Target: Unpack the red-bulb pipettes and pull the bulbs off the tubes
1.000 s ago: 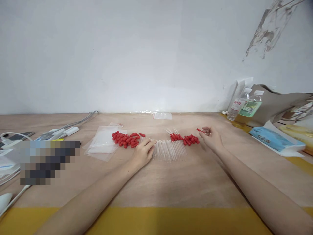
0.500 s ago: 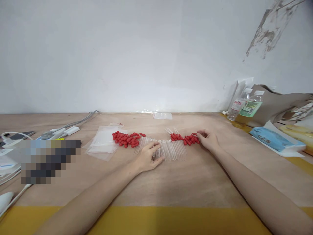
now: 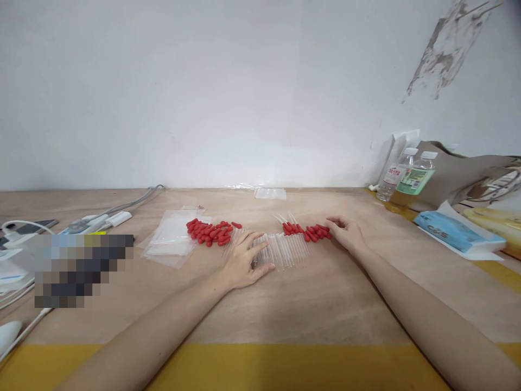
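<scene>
My left hand lies over a row of thin clear tubes, its fingers spread, and it covers the row's left part. The tubes lie side by side on the table. At the right, my right hand has its fingers curled in a pinch at the end bulb of a group of red rubber bulbs; its thumb is partly hidden. Several tubes with red bulbs on their ends lie behind the row. A larger heap of loose red bulbs sits left of my left hand.
Clear plastic bags lie left of the heap, and a small bag by the wall. Cables and a power strip are at the left. Two bottles, a blue tissue pack and a grey bag are at the right.
My left hand's fingers have spread wider and reach a little further up over the tubes. My right hand stays at the end of the bulbs, which lie closer together there.
</scene>
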Tool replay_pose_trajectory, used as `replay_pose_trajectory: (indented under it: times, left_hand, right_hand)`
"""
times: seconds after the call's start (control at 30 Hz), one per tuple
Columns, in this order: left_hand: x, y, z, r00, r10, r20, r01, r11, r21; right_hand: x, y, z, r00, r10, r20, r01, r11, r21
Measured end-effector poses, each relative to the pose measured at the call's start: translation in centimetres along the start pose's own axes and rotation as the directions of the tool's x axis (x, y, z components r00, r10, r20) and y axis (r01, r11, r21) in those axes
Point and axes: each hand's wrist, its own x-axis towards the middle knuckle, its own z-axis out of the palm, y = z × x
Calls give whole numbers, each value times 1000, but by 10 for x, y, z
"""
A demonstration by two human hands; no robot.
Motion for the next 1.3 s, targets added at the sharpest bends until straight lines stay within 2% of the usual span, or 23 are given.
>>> replay_pose_trajectory:
  times: [0.17,0.27,0.33,0.4,0.43,0.57,0.67,0.87,1.07,1.3]
  left_hand:
    - [-1,-1,1,1000,2,-25,-1,1000,27]
    - [-1,-1,1,1000,4,-18,-4,1000,26]
    - [-1,-1,1,1000,7,-11,-7,1000,18]
    - [-1,-1,0,1000,12,0,-12,1000,13]
    - [-1,-1,0,1000,11,5,-11,1000,14]
    - [-2,-2,-1,1000,-29,6,28,999,33]
    - [-1,-2,-2,999,-39,16,38,999,31]
    - [-1,-1,-2,999,-39,17,38,998,51]
    - [-1,-1,-2,999,-43,14,43,998,54]
    - [-2,-2,-5,999,-40,3,40,997,71]
  right_hand:
    - [3,-6,-5,998,-25,-65,19,996,-89]
    - [7,-25,-2,997,-57,-46,49,984,-169]
    - [7,-46,6,995,-92,29,96,967,-236]
    - [3,-69,18,972,-126,199,199,893,-405]
    - [0,-79,25,957,-124,263,232,871,-434]
    - [-15,-103,48,918,-185,350,356,774,-524]
    - [-23,-105,56,918,-211,335,377,726,-576]
    - [-28,-101,58,931,-203,303,351,725,-593]
    - [-33,-101,64,931,-250,267,365,675,-641]
    - [-33,-110,66,957,-220,191,291,749,-595]
